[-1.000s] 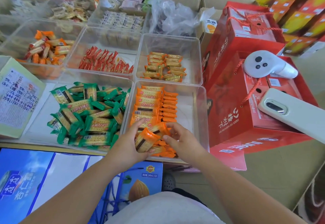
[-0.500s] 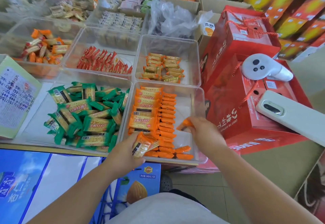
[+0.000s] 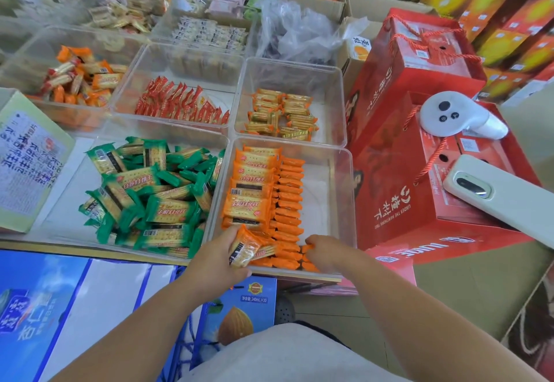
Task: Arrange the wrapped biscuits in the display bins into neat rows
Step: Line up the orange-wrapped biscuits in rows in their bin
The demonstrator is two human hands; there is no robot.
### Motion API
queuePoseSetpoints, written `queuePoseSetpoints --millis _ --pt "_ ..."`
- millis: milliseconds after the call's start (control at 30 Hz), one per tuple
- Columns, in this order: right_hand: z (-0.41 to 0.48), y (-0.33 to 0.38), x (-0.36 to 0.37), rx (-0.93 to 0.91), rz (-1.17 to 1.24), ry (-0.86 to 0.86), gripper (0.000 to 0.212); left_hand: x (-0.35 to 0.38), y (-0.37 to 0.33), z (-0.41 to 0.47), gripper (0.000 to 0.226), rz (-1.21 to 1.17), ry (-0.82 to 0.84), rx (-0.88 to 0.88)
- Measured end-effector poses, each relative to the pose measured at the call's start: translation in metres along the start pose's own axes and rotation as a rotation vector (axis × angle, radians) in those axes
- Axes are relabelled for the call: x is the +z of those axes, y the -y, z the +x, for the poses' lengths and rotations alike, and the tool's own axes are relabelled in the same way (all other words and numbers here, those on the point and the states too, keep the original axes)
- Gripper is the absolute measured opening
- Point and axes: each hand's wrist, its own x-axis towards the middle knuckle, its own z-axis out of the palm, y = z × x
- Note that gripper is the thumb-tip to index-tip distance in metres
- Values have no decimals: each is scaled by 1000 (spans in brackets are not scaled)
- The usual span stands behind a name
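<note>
A clear plastic bin point(image 3: 338, 190) near me holds orange-wrapped biscuits point(image 3: 254, 184) in a flat row on its left and a row of upright packs point(image 3: 289, 202) beside it. My left hand point(image 3: 215, 262) grips a small stack of orange biscuit packs point(image 3: 244, 248) at the bin's near left corner. My right hand point(image 3: 326, 251) reaches into the near edge of the bin, its fingers curled on an orange pack point(image 3: 305, 250) at the end of the upright row. To the left, another bin point(image 3: 69, 217) holds green-wrapped biscuits point(image 3: 156, 196) in a loose heap.
Further bins hold red packs point(image 3: 180, 106), small yellow packs point(image 3: 281, 115) and mixed orange packs point(image 3: 81, 76). Red gift boxes point(image 3: 419, 172) stand right of the bins, with a white controller point(image 3: 449, 118) and a phone point(image 3: 497, 196) on top. Blue cartons point(image 3: 45, 306) lie below.
My right hand has come back from the middle right of the bin to its near edge, down by the end of the upright row. My left hand still holds its packs.
</note>
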Motion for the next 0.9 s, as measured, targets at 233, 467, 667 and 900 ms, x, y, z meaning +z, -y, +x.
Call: queuePoseSetpoints --millis 233,467,667,900 --pt "-2 -6 -6 24 177 27 50 2 -6 -2 90 -47 -51 5" --pt "-2 2 -1 -29 -142 101 13 -4 -17 -6 78 164 -65 101" --pt "-2 4 -5 -6 11 67 39 -6 -17 -9 78 398 -151 225" --pt "-37 10 -16 -249 444 -252 48 -11 -24 -9 67 -256 -348 57"
